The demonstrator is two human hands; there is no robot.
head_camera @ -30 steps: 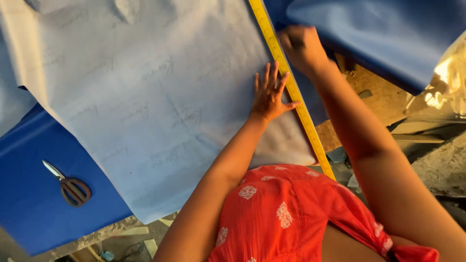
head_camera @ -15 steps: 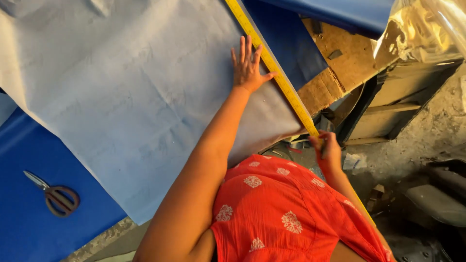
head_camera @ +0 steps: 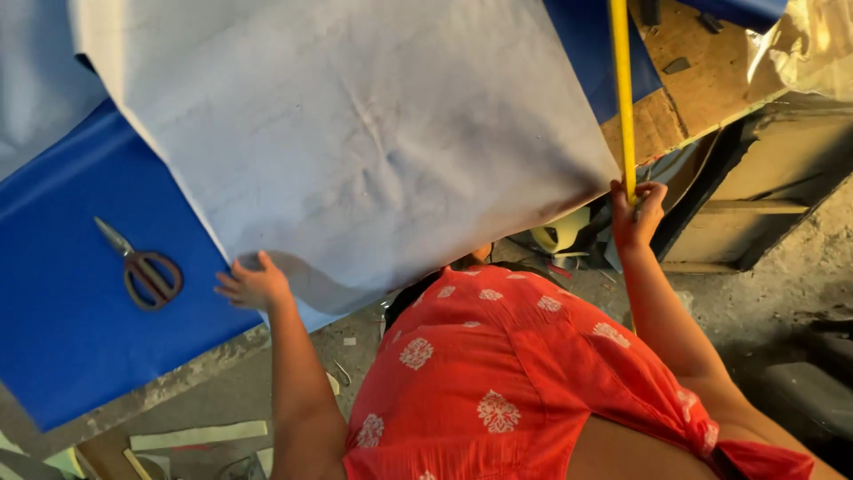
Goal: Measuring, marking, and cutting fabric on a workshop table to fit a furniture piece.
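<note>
Nearest the camera, a red patterned garment point(head_camera: 533, 391) was seen on the person. Just beyond it, the left hand point(head_camera: 251, 286) was laid with fingers spread on the near edge of the pale grey sheet point(head_camera: 373, 151), pressing and not grasping. At the sheet's right corner, the right hand point(head_camera: 638, 213) was closed around the lower end of a yellow measuring stick point(head_camera: 621, 89), which ran away along the sheet's right edge. Left of the sheet, scissors point(head_camera: 142, 268) were lying on the blue sheet point(head_camera: 62, 293) beneath. Right of the sheet, a wooden board point(head_camera: 693, 89) was noted.
</note>
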